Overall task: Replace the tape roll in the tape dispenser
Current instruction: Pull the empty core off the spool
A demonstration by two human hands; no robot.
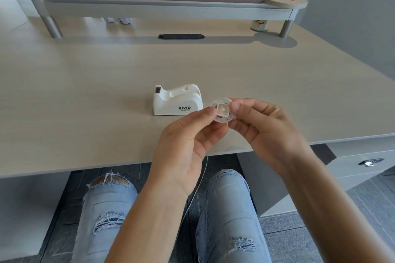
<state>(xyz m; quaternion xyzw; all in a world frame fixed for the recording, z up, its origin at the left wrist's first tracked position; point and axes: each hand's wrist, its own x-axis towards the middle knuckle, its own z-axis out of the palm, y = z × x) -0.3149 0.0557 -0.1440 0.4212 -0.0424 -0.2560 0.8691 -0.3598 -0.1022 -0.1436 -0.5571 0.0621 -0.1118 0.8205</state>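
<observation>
Both hands held above the near edge of the worktop (85, 96); left hand (183, 147) and right hand (265, 126) pinch a small clear roll (221, 111) between thumbs and fingertips, a pale square hub showing in its centre; roll is off the surface, just right of and nearer than the dispenser (177, 100). Dispenser stands upright on the worktop, white, cutter end to the left, cradle looks empty, nothing seated in it. Step in hand, as I judge it: the roll and hub being fitted or checked together, before loading; whether this is the new roll I cannot tell. Next move likely calls for turning the roll so the hub's axle ends line up with the cradle slots, free end toward the cutter, then lowering it in; one hand may need to steady the light dispenser. Worktop pale wood-grain, mostly bare; a dark cable grommet (180, 36) at the back; a raised grey shelf (166, 9) on legs behind it, partition panel above; a small jar (258, 25) under the shelf's right end; grey wall to the right; drawer unit (361, 162) below right; dark carpet underfoot.
</observation>
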